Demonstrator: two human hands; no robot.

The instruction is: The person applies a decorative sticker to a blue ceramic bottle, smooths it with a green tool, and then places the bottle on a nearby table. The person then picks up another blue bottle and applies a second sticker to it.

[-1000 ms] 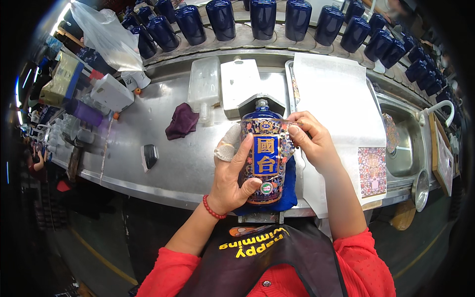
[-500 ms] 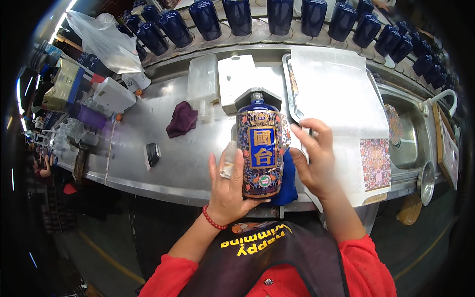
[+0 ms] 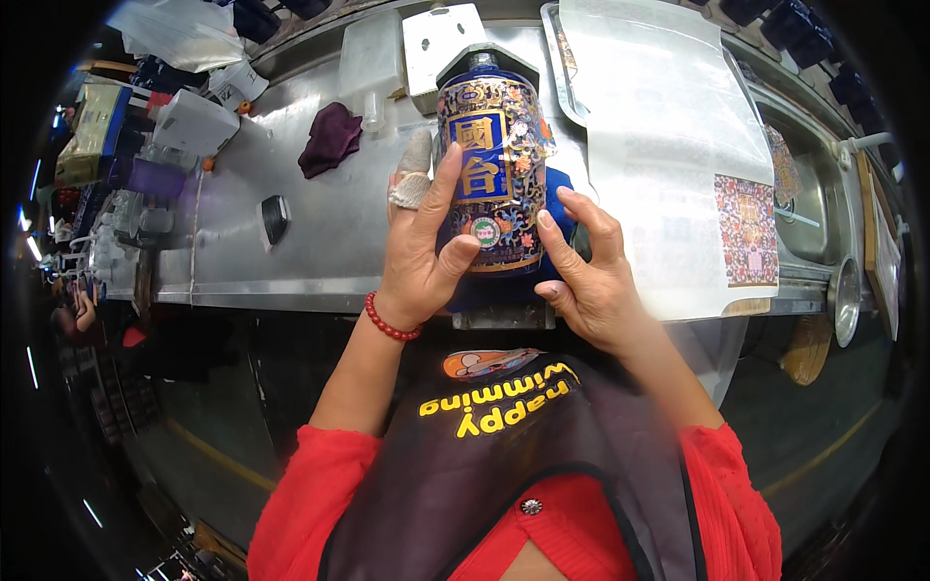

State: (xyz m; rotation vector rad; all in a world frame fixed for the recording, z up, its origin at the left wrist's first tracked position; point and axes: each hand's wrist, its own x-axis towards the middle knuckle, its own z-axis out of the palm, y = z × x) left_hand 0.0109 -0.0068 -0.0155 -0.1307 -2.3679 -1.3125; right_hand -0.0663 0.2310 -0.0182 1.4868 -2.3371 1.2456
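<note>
A dark blue bottle (image 3: 528, 194) with an ornate, floral wrap label lies tilted back on the worktop before me, its neck pointing away. My left hand (image 3: 415, 254) rests along its left side, fingers stretched out; the index fingertip is on the label and the thumb reaches across near the base. A pale covering (image 3: 411, 184) sheathes one finger of that hand. At the bottle's lower right, my right hand (image 3: 596, 271) has its fingers apart, their tips at or close to the label's edge. Blue cloth (image 3: 557, 184) shows between bottle and right hand.
Floral printed labels and white sheets (image 3: 659, 145) cover the right of the steel worktop (image 3: 232, 261), beside a sink (image 3: 814, 228). To the left lie a purple cloth (image 3: 331, 140) and a small black-and-white object (image 3: 275, 220). A clear plastic box (image 3: 371, 53) and white box (image 3: 444, 53) stand behind.
The view has tipped down, so everything sits higher in it. My left thumb has come from under the base to the front; my right hand has moved down toward the bottle's lower edge.
</note>
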